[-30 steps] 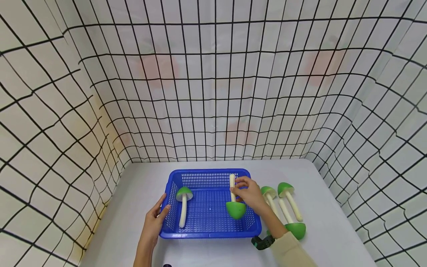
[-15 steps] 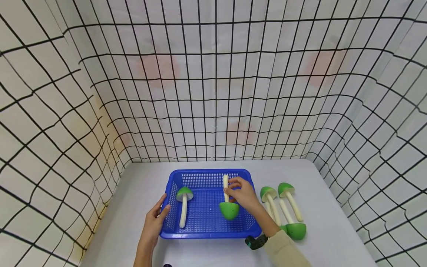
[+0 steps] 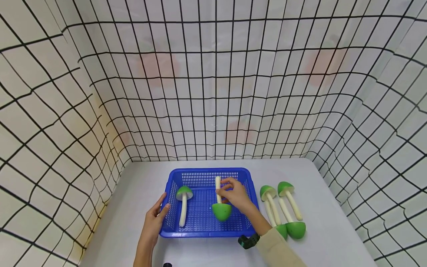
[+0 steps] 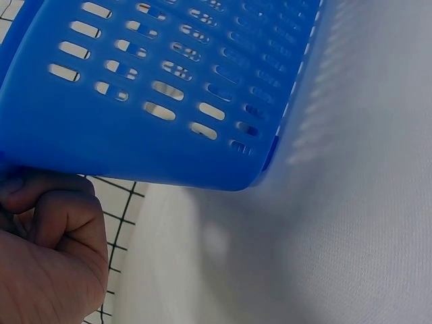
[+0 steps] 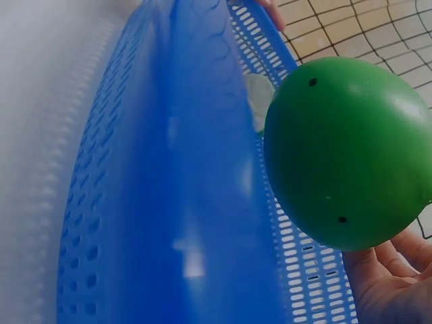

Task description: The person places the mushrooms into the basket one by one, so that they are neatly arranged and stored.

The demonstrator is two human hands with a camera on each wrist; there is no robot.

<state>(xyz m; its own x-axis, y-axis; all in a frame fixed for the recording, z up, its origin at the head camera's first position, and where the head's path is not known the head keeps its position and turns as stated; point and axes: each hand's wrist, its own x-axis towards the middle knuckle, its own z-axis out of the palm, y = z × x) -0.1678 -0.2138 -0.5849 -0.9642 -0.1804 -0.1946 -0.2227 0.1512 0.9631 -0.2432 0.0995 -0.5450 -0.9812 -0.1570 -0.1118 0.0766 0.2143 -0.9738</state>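
Observation:
A blue plastic basket (image 3: 210,234) stands on the table, its slotted wall large in the left wrist view. My left hand (image 3: 155,219) grips its left rim; in the left wrist view the fingers (image 4: 64,216) curl at that rim. With thumb and fingers my right hand (image 3: 235,193) pinches the white stem of a green-capped toy mushroom (image 3: 221,212), cap downward, over the basket's right half. The right wrist view shows that cap (image 5: 347,155) from close by, hiding most of the stem. Another toy mushroom (image 3: 183,209) lies inside at the left, cap away from me.
Right of the basket lie several more green-capped mushrooms (image 3: 291,204), some with caps toward me and some away. A white cloth covers the table (image 3: 130,193). Netting with black lines (image 3: 213,111) rises behind and at both sides. A small dark object (image 3: 167,264) sits at the bottom edge.
My right hand has carried the mushroom leftward, from the basket's right side toward its middle. The left hand and the basket have stayed put.

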